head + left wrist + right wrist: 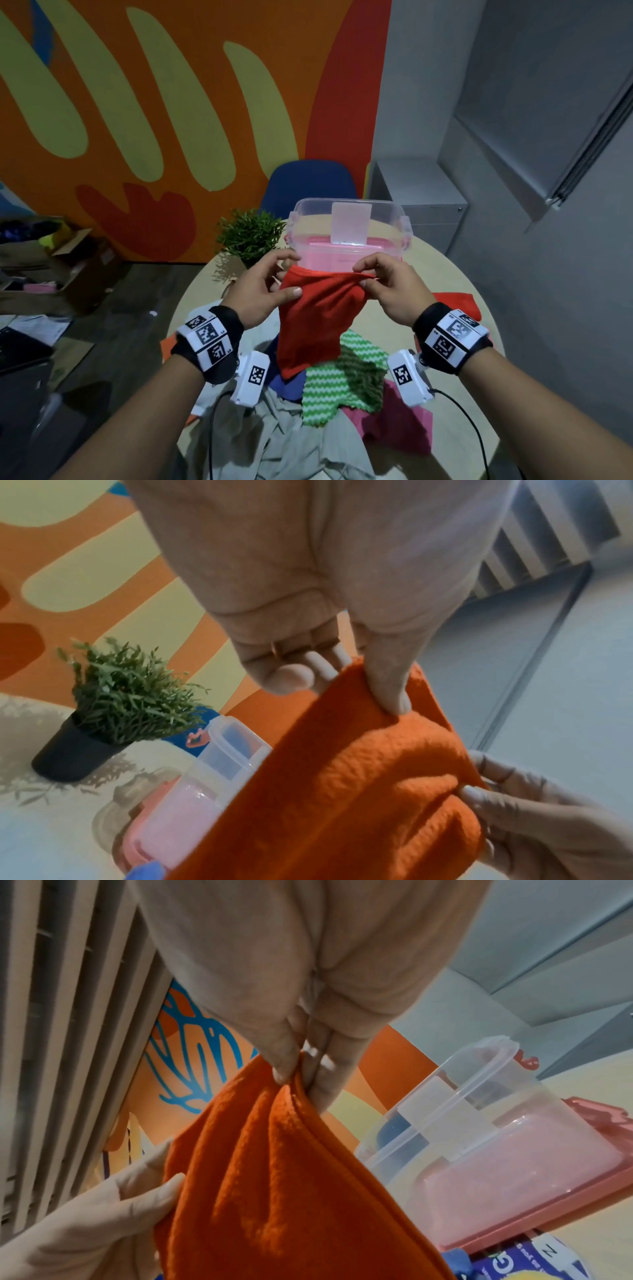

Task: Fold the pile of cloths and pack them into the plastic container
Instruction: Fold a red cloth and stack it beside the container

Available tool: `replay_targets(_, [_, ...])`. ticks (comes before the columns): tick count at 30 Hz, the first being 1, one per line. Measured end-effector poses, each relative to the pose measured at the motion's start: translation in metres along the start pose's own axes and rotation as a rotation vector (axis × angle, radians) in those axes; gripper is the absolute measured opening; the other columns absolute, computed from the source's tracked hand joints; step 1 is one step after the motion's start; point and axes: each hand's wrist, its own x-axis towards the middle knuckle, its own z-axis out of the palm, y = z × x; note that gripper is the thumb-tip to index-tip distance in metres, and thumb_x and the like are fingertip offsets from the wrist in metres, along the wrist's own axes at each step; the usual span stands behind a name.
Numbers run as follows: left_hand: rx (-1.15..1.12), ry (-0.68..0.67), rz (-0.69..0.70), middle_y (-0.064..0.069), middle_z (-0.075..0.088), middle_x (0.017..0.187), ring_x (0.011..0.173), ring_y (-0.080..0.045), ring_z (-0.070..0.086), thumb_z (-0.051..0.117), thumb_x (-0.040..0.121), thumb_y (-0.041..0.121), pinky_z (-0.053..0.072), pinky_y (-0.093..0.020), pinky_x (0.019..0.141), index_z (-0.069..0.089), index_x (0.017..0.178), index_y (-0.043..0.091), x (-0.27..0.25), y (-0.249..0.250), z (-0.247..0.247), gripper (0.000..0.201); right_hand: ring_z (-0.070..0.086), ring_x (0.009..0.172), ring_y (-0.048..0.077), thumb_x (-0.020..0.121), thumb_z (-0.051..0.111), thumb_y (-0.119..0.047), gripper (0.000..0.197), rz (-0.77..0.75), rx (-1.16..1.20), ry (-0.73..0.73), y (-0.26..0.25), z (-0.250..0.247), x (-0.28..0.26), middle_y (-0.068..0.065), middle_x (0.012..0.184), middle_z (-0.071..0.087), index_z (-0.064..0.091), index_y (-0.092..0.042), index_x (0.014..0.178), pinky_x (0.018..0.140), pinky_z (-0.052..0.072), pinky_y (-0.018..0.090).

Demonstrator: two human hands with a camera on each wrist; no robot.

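A red-orange cloth (315, 318) hangs in the air above the pile. My left hand (287, 277) pinches its upper left corner, thumb in front (390, 696) and fingers curled behind. My right hand (366, 277) pinches the upper right edge between thumb and fingertips (298, 1074). Just behind the cloth stands the clear plastic container (349, 219), uncovered, on a pink lid (548, 1177). Under the cloth lies the pile: a green-and-white zigzag cloth (342, 377), a pink cloth (394, 425), a blue one (291, 380) and a beige-grey one (291, 438).
The round beige table (462, 274) also carries a small potted plant (250, 233) left of the container and another red cloth (455, 301) at the right. A blue chair (308, 185) stands behind the table. Cardboard boxes (68, 267) sit on the floor at the left.
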Motion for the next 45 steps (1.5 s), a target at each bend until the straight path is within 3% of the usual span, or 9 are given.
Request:
replay_targets(3, [0.121, -0.064, 0.083, -0.004, 0.062, 0.114, 0.092, -0.039, 0.06, 0.064, 0.09, 0.018, 0.053, -0.05, 0.087, 0.052, 0.133, 0.039, 0.004, 0.011, -0.003, 0.049, 0.067, 0.086, 0.018, 0.093, 0.046, 0.015, 0.04, 0.002, 0.043, -0.019, -0.009, -0.002, 0.0, 0.003, 0.098, 0.067, 0.062, -0.022, 0.097, 0.082, 0.059, 0.036])
replay_targets(7, [0.207, 0.037, 0.134, 0.005, 0.07, 0.106, 0.094, -0.029, 0.065, 0.064, 0.091, 0.004, 0.055, -0.047, 0.088, 0.069, 0.104, 0.032, 0.012, 0.027, -0.01, 0.031, 0.072, 0.08, 0.011, 0.09, 0.059, 0.01, 0.034, 0.014, -0.002, 0.012, -0.022, -0.012, 0.001, -0.002, 0.104, 0.071, 0.069, -0.02, 0.101, 0.072, 0.058, 0.024])
replay_targets(11, [0.192, 0.092, 0.128, 0.001, 0.072, 0.09, 0.087, -0.024, 0.068, 0.075, 0.085, 0.011, 0.056, -0.047, 0.083, 0.072, 0.09, 0.022, 0.015, 0.035, -0.012, 0.013, 0.069, 0.098, 0.011, 0.083, 0.074, 0.003, 0.019, -0.072, -0.199, 0.006, -0.02, -0.022, 0.003, -0.001, 0.111, 0.072, 0.077, -0.008, 0.099, 0.094, 0.054, 0.023])
replay_targets(18, [0.144, 0.221, 0.196, -0.005, 0.068, 0.092, 0.089, -0.022, 0.065, 0.076, 0.08, 0.0, 0.055, -0.036, 0.088, 0.066, 0.116, 0.024, 0.024, 0.053, -0.014, 0.045, 0.071, 0.086, 0.02, 0.093, 0.065, -0.004, 0.014, -0.165, -0.119, 0.136, -0.031, -0.024, 0.021, 0.004, 0.091, 0.073, 0.069, -0.018, 0.091, 0.087, 0.059, 0.043])
replay_targets(25, [0.133, 0.2, 0.319, -0.002, 0.065, 0.106, 0.096, -0.016, 0.062, 0.063, 0.093, 0.01, 0.052, -0.03, 0.085, 0.063, 0.097, 0.022, 0.022, 0.074, -0.028, 0.012, 0.071, 0.086, 0.02, 0.091, 0.069, -0.004, 0.01, -0.322, 0.025, 0.174, -0.05, -0.027, 0.017, 0.005, 0.09, 0.074, 0.069, -0.013, 0.095, 0.082, 0.058, 0.033])
replay_targets(32, [-0.078, -0.149, 0.046, 0.015, 0.059, 0.073, 0.067, -0.001, 0.053, 0.047, 0.101, 0.006, 0.042, -0.018, 0.062, 0.045, 0.099, 0.009, -0.017, 0.002, 0.004, 0.004, 0.044, 0.071, 0.026, 0.088, 0.062, -0.028, 0.011, -0.036, 0.097, -0.167, 0.032, 0.001, -0.012, 0.01, 0.076, 0.048, 0.055, -0.034, 0.094, 0.069, 0.037, 0.043])
replay_targets(36, [-0.126, -0.263, -0.23, -0.004, 0.048, 0.065, 0.061, -0.017, 0.045, 0.063, 0.088, 0.049, 0.036, -0.026, 0.055, 0.047, 0.103, 0.01, -0.058, -0.066, 0.028, 0.044, 0.04, 0.065, 0.02, 0.1, 0.053, -0.015, 0.007, 0.191, 0.04, -0.39, 0.083, 0.017, -0.053, 0.003, 0.067, 0.046, 0.047, -0.019, 0.101, 0.064, 0.034, 0.036])
replay_targets(40, [-0.141, -0.37, -0.348, 0.008, 0.048, 0.054, 0.047, -0.01, 0.047, 0.057, 0.098, 0.025, 0.04, -0.021, 0.049, 0.046, 0.1, 0.009, -0.095, -0.105, 0.051, 0.02, 0.057, 0.071, 0.018, 0.1, 0.055, -0.025, 0.009, 0.383, 0.022, -0.52, 0.112, 0.031, -0.083, 0.003, 0.079, 0.062, 0.052, -0.016, 0.103, 0.069, 0.05, 0.039])
replay_targets(45, [-0.164, -0.346, -0.418, -0.005, 0.055, 0.06, 0.05, -0.017, 0.053, 0.058, 0.098, 0.022, 0.045, -0.026, 0.05, 0.052, 0.095, 0.01, -0.099, -0.124, 0.061, 0.014, 0.063, 0.078, 0.011, 0.087, 0.056, -0.053, 0.028, 0.416, -0.146, -0.537, 0.129, 0.04, -0.087, -0.003, 0.083, 0.069, 0.061, -0.027, 0.09, 0.088, 0.052, 0.048])
